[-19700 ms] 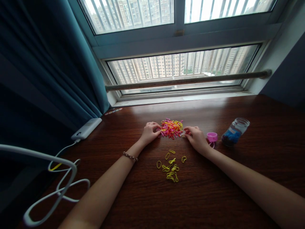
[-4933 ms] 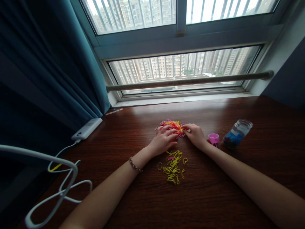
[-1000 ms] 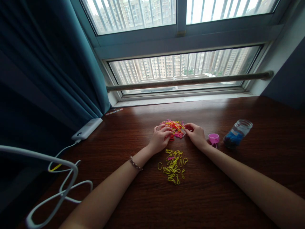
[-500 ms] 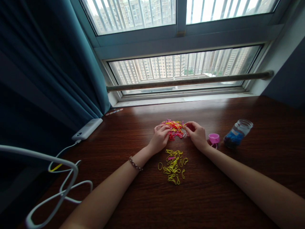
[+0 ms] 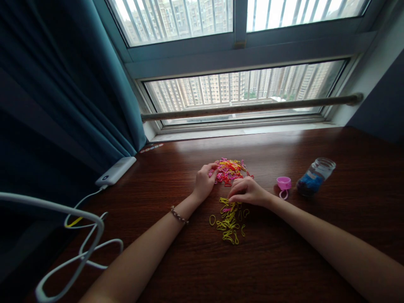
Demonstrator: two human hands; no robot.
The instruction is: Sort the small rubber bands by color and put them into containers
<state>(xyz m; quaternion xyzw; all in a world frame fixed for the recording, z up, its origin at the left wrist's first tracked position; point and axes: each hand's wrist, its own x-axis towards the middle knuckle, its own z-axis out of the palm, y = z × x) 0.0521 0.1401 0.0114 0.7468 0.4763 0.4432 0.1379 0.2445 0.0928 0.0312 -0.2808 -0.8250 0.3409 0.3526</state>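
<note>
A mixed pile of small pink, red, orange and yellow rubber bands [image 5: 232,170] lies in the middle of the dark wooden table. At its left edge is my left hand [image 5: 205,181], fingers loosely curved with a gap between thumb and fingertips, touching the outer bands. Nearer to me is a looser group of yellow rubber bands [image 5: 229,225] with a pink one among them. My right hand [image 5: 248,191] hovers palm down over the far end of that yellow group. Its thumb and fingers are drawn together in a pinch; whatever is between the fingertips is hidden.
Right of my right hand lies a pink lid with a ring [image 5: 283,183], beside a tilted clear jar [image 5: 315,176] with blue and dark contents. On the left are a white power bank [image 5: 115,171], looped white cable [image 5: 101,227] and a blue curtain [image 5: 104,84]. A window stands behind.
My right hand has come from the right side of the mixed pile toward me, over the yellow bands. My left hand has shifted slightly left, uncovering more of the pile.
</note>
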